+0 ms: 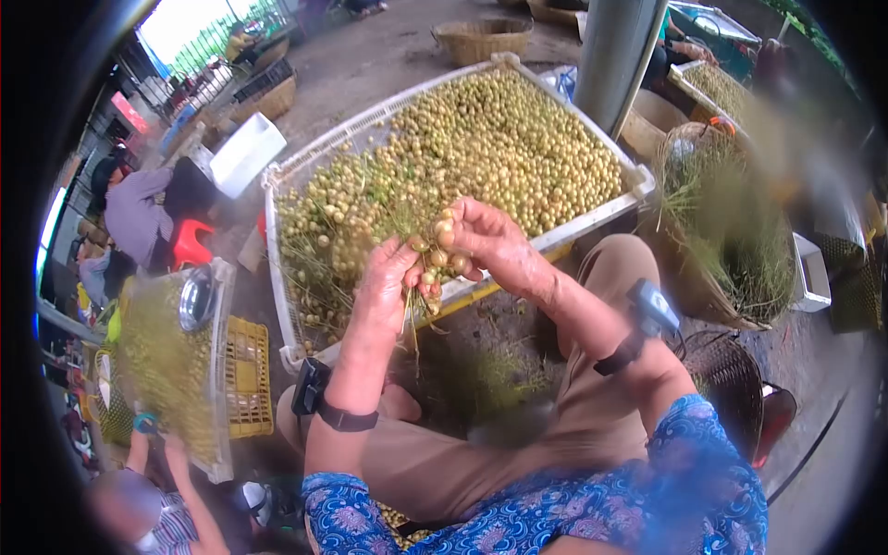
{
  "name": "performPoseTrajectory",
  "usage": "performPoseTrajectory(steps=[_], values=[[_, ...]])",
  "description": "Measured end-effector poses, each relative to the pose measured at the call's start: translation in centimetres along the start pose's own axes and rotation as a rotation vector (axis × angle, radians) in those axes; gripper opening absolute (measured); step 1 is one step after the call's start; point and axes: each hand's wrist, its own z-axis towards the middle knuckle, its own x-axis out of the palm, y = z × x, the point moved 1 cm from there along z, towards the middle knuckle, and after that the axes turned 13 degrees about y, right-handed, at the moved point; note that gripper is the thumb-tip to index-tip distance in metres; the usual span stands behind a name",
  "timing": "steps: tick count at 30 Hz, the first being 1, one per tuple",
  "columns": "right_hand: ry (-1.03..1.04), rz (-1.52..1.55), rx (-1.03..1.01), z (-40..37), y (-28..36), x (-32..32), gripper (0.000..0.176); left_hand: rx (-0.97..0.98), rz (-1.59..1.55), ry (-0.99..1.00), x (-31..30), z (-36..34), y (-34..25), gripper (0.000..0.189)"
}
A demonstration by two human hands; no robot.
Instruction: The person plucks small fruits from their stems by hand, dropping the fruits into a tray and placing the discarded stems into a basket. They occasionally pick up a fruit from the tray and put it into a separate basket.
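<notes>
My left hand is closed on the stems of a small bunch of round yellow-tan fruit that looks like longan. From the other side, my right hand has its fingers closed around fruits of the same bunch. Thin stems dangle below my left hand. Both hands are over the near edge of a large white plastic tray. Loose fruit of the same kind fills most of it, with green stalks and twigs mixed in at the left.
A basket of stripped stalks stands at right, beside a metal post. On the left are a second tray, a yellow crate, a red stool and a white box. Other people sit working nearby.
</notes>
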Motion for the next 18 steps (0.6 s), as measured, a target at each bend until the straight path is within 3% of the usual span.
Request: performPoseTrajectory(steps=[3, 4, 7, 13, 15, 18], values=[[-0.153, 0.342, 0.035, 0.3, -0.9, -0.5, 0.008, 0.004, -0.123, 0.046, -1.6, 0.0, 1.2, 0.016], [-0.290, 0.411, 0.087, 0.5, -0.7, -1.0, 0.011, 0.014, -0.151, 0.048, -2.0, 0.1, 1.5, 0.015], [-0.192, 0.588, -0.026, 0.3, -0.9, -3.3, 0.014, 0.043, -0.204, 0.030, -2.5, -0.1, 1.5, 0.012], [-0.060, 0.337, 0.261, 1.1, -3.1, -1.2, 0.019, 0.036, -0.354, 0.155, -2.7, -0.6, 1.8, 0.009], [-0.037, 0.349, 0.276, 1.6, -2.8, 0.2, 0.014, 0.021, -0.297, 0.075, -2.0, -0.9, 1.7, 0.013], [-0.012, 0.276, 0.177, 2.1, -3.2, -0.1, 0.008, 0.042, -0.318, 0.136, -2.7, -1.0, 2.1, 0.016]])
